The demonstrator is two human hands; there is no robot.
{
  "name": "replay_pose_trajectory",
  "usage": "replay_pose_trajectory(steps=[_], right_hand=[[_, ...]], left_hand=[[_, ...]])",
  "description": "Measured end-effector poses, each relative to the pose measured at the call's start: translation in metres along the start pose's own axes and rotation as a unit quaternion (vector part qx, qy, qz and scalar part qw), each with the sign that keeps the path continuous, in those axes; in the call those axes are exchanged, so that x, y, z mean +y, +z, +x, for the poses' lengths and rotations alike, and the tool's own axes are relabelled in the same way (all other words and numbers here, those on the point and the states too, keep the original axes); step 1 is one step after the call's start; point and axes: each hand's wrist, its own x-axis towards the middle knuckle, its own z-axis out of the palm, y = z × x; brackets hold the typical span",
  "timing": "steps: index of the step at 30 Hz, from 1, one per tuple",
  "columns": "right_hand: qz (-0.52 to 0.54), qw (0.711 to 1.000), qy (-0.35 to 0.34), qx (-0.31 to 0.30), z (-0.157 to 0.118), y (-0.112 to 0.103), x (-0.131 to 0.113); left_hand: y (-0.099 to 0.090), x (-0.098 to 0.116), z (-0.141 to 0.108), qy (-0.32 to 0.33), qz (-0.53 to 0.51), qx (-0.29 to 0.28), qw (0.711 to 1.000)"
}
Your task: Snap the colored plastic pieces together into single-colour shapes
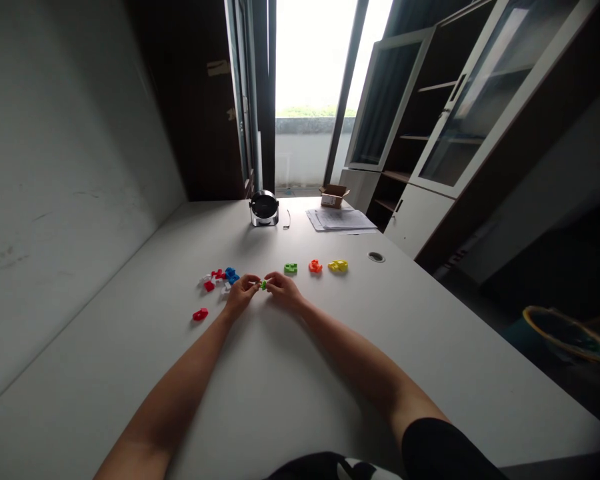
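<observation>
Holding: the left hand [241,295] and right hand [284,291] are close together, fingertips clamped on a small green plastic piece [263,285], over the middle of the white worktop [130,333].
Left of the hands: a loose heap of red, white and blue plastic pieces [219,280], with a red piece [200,314] lying apart.
Ahead of the hands: green [291,268], orange [315,267] and yellow pieces [338,266] in a spaced row.
Cardboard box [335,195]: small, flaps open, at the worktop's far end, just behind a stack of papers [340,219]; its contents are hidden.
Waste bin [565,335]: yellow-rimmed, on the floor to the right; too dim inside to tell its contents.
</observation>
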Motion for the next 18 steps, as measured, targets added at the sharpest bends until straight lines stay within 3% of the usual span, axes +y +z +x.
replay_pose_trajectory(steps=[10,18], right_hand=[[-0.001,1.000,0.014,-0.014,0.0005,-0.0007,-0.0038],[0.001,1.000,-0.017,-0.017,-0.0010,0.0000,-0.0050]], left_hand=[[-0.0004,-0.0004,0.0011,0.015,-0.007,0.006,1.000],[-0.0001,-0.0022,0.0006,0.002,-0.022,0.003,1.000]])
